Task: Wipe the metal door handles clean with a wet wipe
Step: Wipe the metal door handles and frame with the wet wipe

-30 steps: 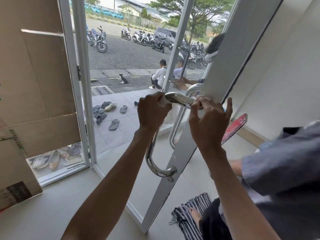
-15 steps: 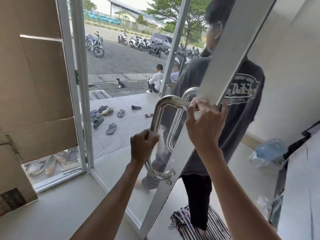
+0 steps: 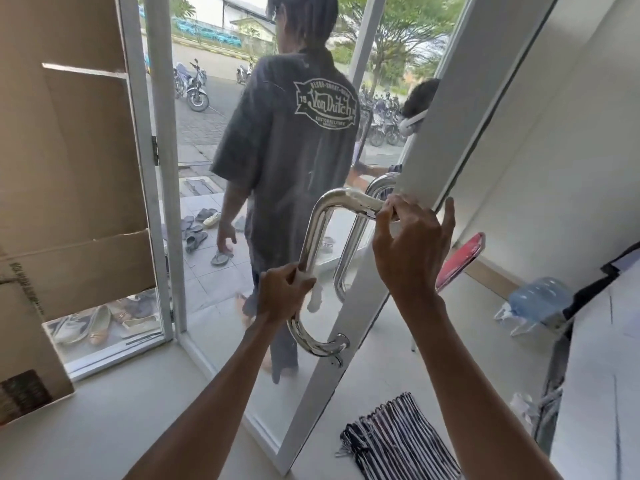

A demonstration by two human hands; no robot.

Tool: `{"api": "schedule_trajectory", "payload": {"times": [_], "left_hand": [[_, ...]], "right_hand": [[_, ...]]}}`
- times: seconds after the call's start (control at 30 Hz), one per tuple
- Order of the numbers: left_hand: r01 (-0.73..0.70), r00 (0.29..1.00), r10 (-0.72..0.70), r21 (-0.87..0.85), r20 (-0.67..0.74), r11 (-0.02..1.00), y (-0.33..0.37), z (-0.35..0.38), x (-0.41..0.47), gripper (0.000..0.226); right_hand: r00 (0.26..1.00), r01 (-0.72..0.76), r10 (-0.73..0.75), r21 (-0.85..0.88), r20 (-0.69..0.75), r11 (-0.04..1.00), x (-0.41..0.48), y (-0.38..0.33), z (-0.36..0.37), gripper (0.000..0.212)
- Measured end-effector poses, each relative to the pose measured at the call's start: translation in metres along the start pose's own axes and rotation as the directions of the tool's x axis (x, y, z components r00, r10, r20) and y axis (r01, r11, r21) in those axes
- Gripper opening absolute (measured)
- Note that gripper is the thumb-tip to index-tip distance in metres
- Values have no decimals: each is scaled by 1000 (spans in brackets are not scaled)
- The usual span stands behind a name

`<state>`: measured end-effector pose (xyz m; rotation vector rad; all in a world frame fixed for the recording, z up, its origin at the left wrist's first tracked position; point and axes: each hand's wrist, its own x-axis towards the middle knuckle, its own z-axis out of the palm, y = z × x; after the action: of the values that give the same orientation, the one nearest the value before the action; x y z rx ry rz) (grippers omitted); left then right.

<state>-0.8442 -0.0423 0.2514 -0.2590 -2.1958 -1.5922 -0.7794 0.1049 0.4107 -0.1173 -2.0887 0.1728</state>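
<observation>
2 chrome handles sit back to back on the glass door (image 3: 325,403), 1 on each face of the pane, and both of my hands are on the near handle (image 3: 312,235). My left hand (image 3: 284,296) is wrapped around its upright shaft, low down, just above the bottom bend, with the fingers curled right round the tube. My right hand (image 3: 412,251) is up on the top arm, close to where it meets the white door frame. Thumb and first fingers pinch the tube there, while the little finger sticks out straight beside the frame edge. I cannot tell where the wet wipe is: a pale bit shows at my left fingertips, too small to be sure of. The far handle (image 3: 348,258) shows through the glass between my 2 hands.

Just past the pane, 1 person in a dark grey printed shirt (image 3: 291,140) stands with their back to me. Sandals (image 3: 195,233) lie scattered on the tiles outside, and a motorbike (image 3: 194,88) is parked further off. Flattened cardboard (image 3: 79,161) leans against the window to my left. A striped cloth (image 3: 398,441) lies on the floor at the foot of the door, and a blue water bottle (image 3: 538,299) lies on its side near the right wall.
</observation>
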Motion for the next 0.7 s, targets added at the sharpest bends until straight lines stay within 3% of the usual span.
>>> {"api": "schedule_trajectory", "payload": {"times": [0.17,0.3,0.43,0.53,0.6,0.7], "left_hand": [[-210,975,202,-97,-90,973,51,-14,40,30],[-412,907,403,-57,-121,909,101,-25,71,23],[-638,768,637,179,67,749,130,-37,87,27],[-719,692,713,196,113,667,132,-36,87,32],[-690,720,692,160,49,706,126,-32,85,37],[-567,821,568,43,-62,823,106,-27,81,39]], "right_hand": [[1000,-5,5,32,7,999,-1,1,-1,48],[1000,6,-7,32,7,999,-1,3,-1,48],[1000,16,-16,32,3,999,-1,1,1,52],[1000,17,-17,28,-7,999,0,1,4,49],[1000,13,-13,32,-21,999,0,3,5,45],[999,15,-14,27,-32,1000,-1,5,3,43]]}}
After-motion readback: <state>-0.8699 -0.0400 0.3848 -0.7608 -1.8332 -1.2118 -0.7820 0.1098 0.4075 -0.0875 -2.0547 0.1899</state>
